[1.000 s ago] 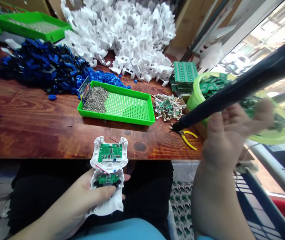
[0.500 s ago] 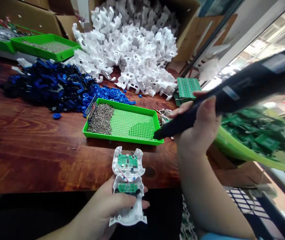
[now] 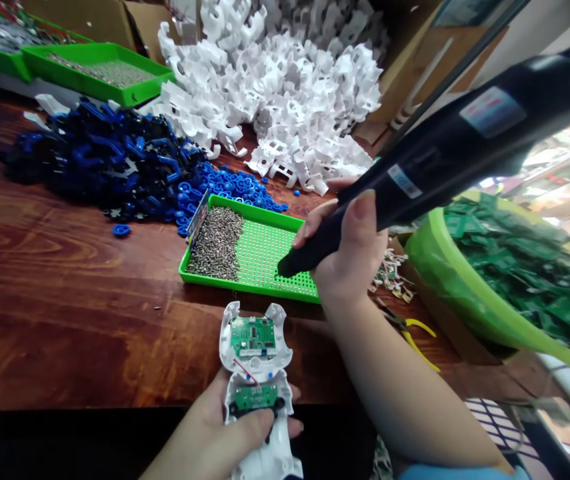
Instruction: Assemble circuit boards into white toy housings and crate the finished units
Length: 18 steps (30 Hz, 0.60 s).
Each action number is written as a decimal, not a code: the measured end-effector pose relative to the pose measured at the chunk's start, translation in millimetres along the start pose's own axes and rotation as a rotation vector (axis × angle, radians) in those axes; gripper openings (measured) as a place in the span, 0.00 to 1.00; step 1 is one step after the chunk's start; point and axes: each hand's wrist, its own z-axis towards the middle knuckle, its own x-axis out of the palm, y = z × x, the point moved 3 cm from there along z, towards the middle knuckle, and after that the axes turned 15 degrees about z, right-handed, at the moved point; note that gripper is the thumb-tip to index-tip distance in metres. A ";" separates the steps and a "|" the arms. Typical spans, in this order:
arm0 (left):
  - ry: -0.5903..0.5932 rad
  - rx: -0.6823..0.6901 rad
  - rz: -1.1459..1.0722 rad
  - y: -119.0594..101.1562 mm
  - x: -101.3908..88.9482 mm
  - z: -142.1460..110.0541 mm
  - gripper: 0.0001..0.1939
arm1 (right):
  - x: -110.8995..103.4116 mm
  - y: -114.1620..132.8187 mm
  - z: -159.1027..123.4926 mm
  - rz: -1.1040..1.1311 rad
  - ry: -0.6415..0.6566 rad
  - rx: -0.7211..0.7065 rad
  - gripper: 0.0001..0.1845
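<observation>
My left hand grips a white plastic housing near the table's front edge, its thumb pressed on the lower part. The housing lies open in two joined parts. A green circuit board sits in the upper part, a smaller one in the lower, with a red wire near the joint. My right hand is wrapped around a black electric screwdriver. Its tip points down-left over the perforated half of a green tray. Small metal screws fill the tray's left side; the bit cannot be made out.
Behind lie a heap of blue and black parts and a large pile of white shells. At right stand a light-green basket of circuit boards and yellow-handled pliers. Another green tray is at back left.
My right hand, earlier loosely open beside the hanging electric screwdriver, has closed around it and brought it left over the screw tray. My left hand still holds the housing.
</observation>
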 end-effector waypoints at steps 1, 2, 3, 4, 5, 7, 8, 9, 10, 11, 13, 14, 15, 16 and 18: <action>0.000 0.001 -0.005 0.1 0.8 0.2 0.26 | 1.9 -0.6 -1.3 0.000 0.005 0.008 0.19; -0.001 0.004 -0.012 0.0 1.4 0.2 0.26 | 3.4 -1.1 -2.4 -0.001 0.004 0.017 0.18; -0.004 0.007 -0.018 0.0 1.9 0.2 0.27 | 4.5 -1.3 -3.3 -0.004 -0.002 0.022 0.17; -0.007 0.010 -0.023 0.2 2.2 0.2 0.27 | 5.2 -1.3 -4.0 -0.005 -0.007 0.025 0.16; -0.009 0.012 -0.024 0.4 2.4 0.2 0.27 | 5.6 -1.3 -4.5 -0.009 -0.012 0.023 0.15; -0.014 0.018 -0.020 0.9 2.6 0.4 0.27 | 5.6 -1.4 -4.7 -0.045 -0.014 0.008 0.13; -0.015 0.020 -0.019 1.2 2.7 0.6 0.28 | 5.4 -2.0 -4.3 -0.071 -0.013 0.006 0.13; -0.017 0.022 -0.019 1.4 2.7 0.8 0.28 | 5.1 -2.7 -3.6 -0.081 -0.012 -0.004 0.14; -0.020 0.021 -0.021 1.5 2.8 1.0 0.28 | 4.7 -3.5 -2.7 -0.062 -0.013 -0.020 0.14; -0.024 0.018 -0.026 1.6 2.9 1.1 0.28 | 4.5 -4.5 -1.7 -0.013 -0.009 -0.039 0.14; -0.029 0.015 -0.037 1.4 3.4 1.2 0.27 | 4.4 -6.7 0.3 0.138 0.007 -0.082 0.12; -0.029 0.017 -0.042 1.2 3.8 1.1 0.27 | 4.5 -8.0 1.1 0.204 0.018 -0.100 0.11; -0.030 0.020 -0.045 0.9 4.2 0.9 0.26 | 4.6 -9.4 1.6 0.249 0.025 -0.111 0.10; -0.028 0.024 -0.047 0.6 4.6 0.6 0.26 | 4.7 -11.0 2.0 0.268 0.025 -0.111 0.10; -0.030 0.027 -0.049 0.5 5.0 -0.1 0.27 | 4.6 -12.0 2.1 0.278 0.009 -0.134 0.09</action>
